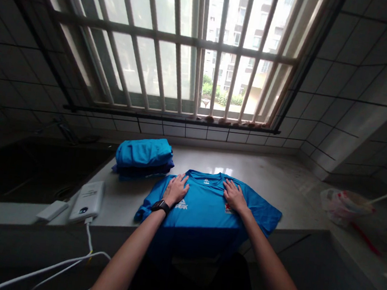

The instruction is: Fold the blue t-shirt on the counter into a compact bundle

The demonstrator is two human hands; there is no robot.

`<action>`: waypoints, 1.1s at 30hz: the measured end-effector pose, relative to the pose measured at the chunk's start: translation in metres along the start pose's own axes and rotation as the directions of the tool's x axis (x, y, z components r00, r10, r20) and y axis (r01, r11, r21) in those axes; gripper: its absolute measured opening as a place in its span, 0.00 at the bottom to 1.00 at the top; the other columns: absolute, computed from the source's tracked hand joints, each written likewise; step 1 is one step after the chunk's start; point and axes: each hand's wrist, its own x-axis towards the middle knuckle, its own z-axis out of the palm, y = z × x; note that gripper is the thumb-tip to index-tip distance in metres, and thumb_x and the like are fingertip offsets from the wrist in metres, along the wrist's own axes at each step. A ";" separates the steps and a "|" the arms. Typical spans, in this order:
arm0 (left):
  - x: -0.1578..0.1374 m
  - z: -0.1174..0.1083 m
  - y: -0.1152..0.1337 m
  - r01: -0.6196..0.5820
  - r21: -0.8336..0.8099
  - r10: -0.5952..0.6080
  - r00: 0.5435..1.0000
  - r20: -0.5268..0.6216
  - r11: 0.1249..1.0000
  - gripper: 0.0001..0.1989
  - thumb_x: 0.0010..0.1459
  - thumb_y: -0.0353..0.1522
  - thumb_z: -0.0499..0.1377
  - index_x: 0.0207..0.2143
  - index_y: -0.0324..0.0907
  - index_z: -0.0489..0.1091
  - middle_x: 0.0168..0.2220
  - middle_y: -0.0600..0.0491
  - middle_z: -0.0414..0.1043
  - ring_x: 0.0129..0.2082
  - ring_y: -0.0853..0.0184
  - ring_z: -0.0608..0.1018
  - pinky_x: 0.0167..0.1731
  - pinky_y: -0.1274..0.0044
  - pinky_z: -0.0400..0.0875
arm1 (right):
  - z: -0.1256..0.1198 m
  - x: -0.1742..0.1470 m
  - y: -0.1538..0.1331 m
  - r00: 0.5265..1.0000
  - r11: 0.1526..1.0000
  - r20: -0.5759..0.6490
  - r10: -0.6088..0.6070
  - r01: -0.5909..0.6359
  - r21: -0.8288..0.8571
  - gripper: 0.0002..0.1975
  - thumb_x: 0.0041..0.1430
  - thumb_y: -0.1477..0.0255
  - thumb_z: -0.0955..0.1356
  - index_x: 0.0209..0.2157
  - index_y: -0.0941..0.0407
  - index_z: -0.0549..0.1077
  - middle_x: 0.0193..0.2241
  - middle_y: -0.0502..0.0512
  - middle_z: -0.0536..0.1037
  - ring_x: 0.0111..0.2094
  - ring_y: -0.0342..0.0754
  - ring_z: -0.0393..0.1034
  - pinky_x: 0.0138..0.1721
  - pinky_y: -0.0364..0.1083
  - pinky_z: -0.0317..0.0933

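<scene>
A blue T-shirt [203,207] lies front side up on the counter, its collar toward the window and its lower part hanging over the front edge. My left hand [176,189] rests flat on the shirt beside the collar, fingers stretched out, with a dark watch on the wrist. On the other side of the collar my right hand [234,195] also lies flat, fingers spread. Both hands press on the cloth without gripping it. Left of the shirt is a stack of folded blue clothes [145,153], lighter on top and darker below.
A white power bank [87,201] with a cable plugged in lies at the counter's front left, beside a small white box [52,211]. Further left is a dark sink [35,168]. A plastic bag [344,206] sits at far right. Behind the counter is a barred window [199,43].
</scene>
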 end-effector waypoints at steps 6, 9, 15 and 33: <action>0.000 -0.002 0.000 -0.004 -0.004 0.004 1.000 0.011 1.000 0.25 0.68 0.35 0.49 0.64 0.42 0.66 0.68 0.46 0.62 0.68 0.58 0.64 0.66 0.65 0.57 | -0.003 0.002 0.004 0.999 0.991 -0.045 0.021 -0.015 0.130 0.29 0.65 0.76 0.56 0.65 0.55 0.67 0.70 0.57 0.60 0.70 0.53 0.52 0.69 0.59 0.46; 0.000 -0.002 0.000 -0.010 -0.004 0.010 1.000 0.014 1.000 0.25 0.68 0.36 0.48 0.64 0.41 0.66 0.69 0.45 0.62 0.69 0.58 0.63 0.67 0.65 0.56 | -0.012 0.003 0.010 0.992 0.955 -0.098 0.082 -0.050 0.291 0.29 0.60 0.79 0.55 0.59 0.56 0.72 0.65 0.57 0.69 0.66 0.50 0.62 0.67 0.52 0.53; 0.001 0.001 0.000 -0.004 -0.019 0.004 1.000 0.000 1.000 0.25 0.68 0.36 0.48 0.64 0.42 0.66 0.68 0.46 0.62 0.69 0.58 0.63 0.67 0.66 0.56 | -0.026 -0.022 0.042 0.968 0.877 -0.135 0.211 -0.127 0.463 0.30 0.51 0.79 0.57 0.52 0.56 0.76 0.45 0.59 0.82 0.46 0.53 0.77 0.51 0.47 0.69; 0.002 -0.002 0.001 0.019 -0.066 -0.020 1.000 -0.016 0.998 0.25 0.65 0.35 0.50 0.63 0.44 0.68 0.67 0.47 0.64 0.67 0.58 0.65 0.66 0.65 0.58 | -0.025 -0.062 0.067 0.911 0.850 -0.177 0.373 -0.259 0.460 0.22 0.48 0.76 0.58 0.37 0.54 0.80 0.34 0.58 0.82 0.39 0.53 0.78 0.45 0.44 0.68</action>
